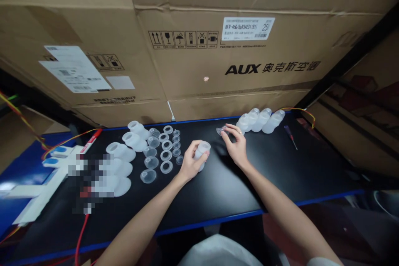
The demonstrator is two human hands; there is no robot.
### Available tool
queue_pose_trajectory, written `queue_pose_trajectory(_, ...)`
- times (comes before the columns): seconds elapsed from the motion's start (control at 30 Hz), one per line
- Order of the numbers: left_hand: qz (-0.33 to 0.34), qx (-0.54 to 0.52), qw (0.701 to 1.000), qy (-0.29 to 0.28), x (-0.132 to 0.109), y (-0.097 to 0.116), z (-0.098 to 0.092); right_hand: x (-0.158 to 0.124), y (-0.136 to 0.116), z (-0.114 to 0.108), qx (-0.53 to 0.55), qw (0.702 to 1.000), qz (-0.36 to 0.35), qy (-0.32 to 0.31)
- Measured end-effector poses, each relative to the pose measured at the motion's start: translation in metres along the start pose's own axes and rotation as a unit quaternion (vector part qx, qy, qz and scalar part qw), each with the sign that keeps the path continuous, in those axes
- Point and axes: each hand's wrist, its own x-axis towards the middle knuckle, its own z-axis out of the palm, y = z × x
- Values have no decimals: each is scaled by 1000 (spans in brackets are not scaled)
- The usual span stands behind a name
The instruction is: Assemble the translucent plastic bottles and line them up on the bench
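Observation:
My left hand [190, 162] is wrapped round a small translucent plastic bottle [202, 149], held just above the black table [280, 174]. My right hand [235, 143] reaches forward and pinches a small clear plastic cap [220, 131] with its fingertips, close to a row of assembled translucent bottles [260, 119] lying at the back of the table. To the left of my left hand lie several clear rings and small cups [166, 149] in rows, and beyond them several funnel-shaped translucent parts [131, 145].
Large cardboard boxes [218, 50] stand right behind the table. A small screwdriver [291, 137] lies at the right back. A red marker [92, 141], blue-and-white pieces [57, 156], white packaging and red and yellow wires sit at the left. A blurred patch covers part of the left side.

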Motion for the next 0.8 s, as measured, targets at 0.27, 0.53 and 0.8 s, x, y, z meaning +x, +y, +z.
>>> queue_pose_trajectory(0.27, 10, 36, 999, -18, -2, 4, -2, 1, 17, 8, -41, 995, -37, -81)
queue_pose_trajectory(0.53, 55, 78, 995, -7, 0, -7, -8, 8, 29, 14, 150, 983, 88, -55)
queue_pose_trajectory(0.8, 51, 116, 991, 43, 0, -5, -6, 6, 22, 28, 298, 917, 244, -106)
